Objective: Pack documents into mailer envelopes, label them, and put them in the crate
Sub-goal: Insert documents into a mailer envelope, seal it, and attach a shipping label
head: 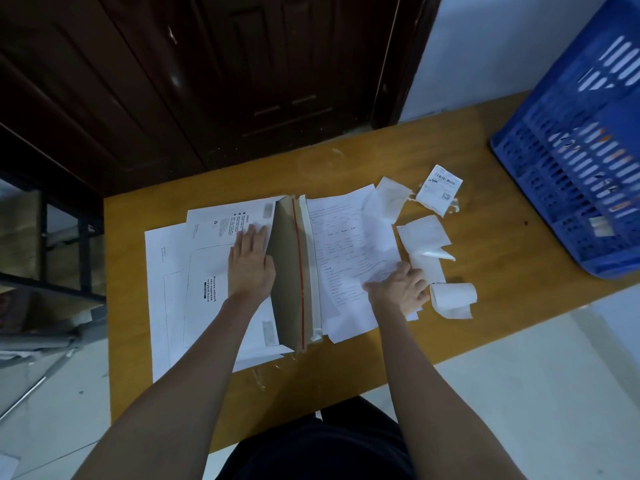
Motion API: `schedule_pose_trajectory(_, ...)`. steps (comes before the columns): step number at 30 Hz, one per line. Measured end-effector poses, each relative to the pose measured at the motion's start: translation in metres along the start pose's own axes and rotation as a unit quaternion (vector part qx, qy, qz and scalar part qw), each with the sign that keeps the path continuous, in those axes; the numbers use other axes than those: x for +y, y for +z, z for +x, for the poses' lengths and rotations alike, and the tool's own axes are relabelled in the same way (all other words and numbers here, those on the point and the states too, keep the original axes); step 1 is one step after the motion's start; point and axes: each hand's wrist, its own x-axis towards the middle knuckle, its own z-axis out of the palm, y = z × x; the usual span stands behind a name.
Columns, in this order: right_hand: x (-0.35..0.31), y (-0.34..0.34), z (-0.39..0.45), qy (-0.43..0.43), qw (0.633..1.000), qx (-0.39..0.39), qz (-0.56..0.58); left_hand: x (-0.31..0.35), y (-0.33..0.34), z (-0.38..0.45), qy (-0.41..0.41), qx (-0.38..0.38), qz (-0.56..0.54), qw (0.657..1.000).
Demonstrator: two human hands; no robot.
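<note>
On the far left I see a dark metal shelf [41,237] standing on the pale floor beside the desk [485,161]. On the desk's left part lies a pile of white mailer envelopes [173,289], flat, one on top of another. The top one has black print on it.

My left hand [250,263] lies flat on that top envelope, fingers straight and close together, pressing down. It grips nothing. Right beside its fingers the brown flap [289,271] of the envelope stands up, with a thin red strip running along it and a white strip next to that.

To the right of the flap is a sheet of printed paper, the document [349,258], lying on the desk. My right hand [398,289] holds its near right corner, with thumb and fingers curled on the edge. My two hands are apart, one on each side of the flap.

Further right lie white paper scraps [424,237], a small roll of labels [452,297] and one printed label [440,188] with a barcode. At the far right a blue crate [571,161] sits on the desk, well apart from the envelope.
</note>
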Motion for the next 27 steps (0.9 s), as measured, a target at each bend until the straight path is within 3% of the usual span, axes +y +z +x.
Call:
schedule_pose_trajectory(6, -0.005, -0.018, 0.002, 0.002, 0.999, -0.041, 0.007, 0.000, -0.002, 0.002, -0.004, 0.005, -0.011, 1.000)
schedule_pose_trajectory(11, -0.014, -0.048, 0.009, -0.008, 0.976, -0.185, 0.117, -0.001, -0.003, 0.001, -0.010, 0.020, -0.034, 0.999)
schedule_pose_trajectory(14, -0.021, -0.065, 0.011, -0.029, 0.966, -0.250, 0.066, -0.001, -0.007, 0.000, -0.010, 0.030, -0.042, 0.999)
schedule_pose_trajectory(20, -0.027, -0.078, 0.014, -0.037, 0.974, -0.220, 0.032, -0.002, -0.017, -0.004, -0.010, 0.071, -0.063, 0.995)
schedule_pose_trajectory(23, -0.026, -0.083, 0.017, -0.039, 0.972, -0.220, 0.071, -0.004, -0.020, -0.005, -0.016, 0.103, -0.067, 0.992)
schedule_pose_trajectory(27, -0.023, -0.089, 0.019, -0.057, 0.946, -0.276, 0.160, -0.007, -0.019, -0.005, -0.014, 0.121, -0.077, 0.990)
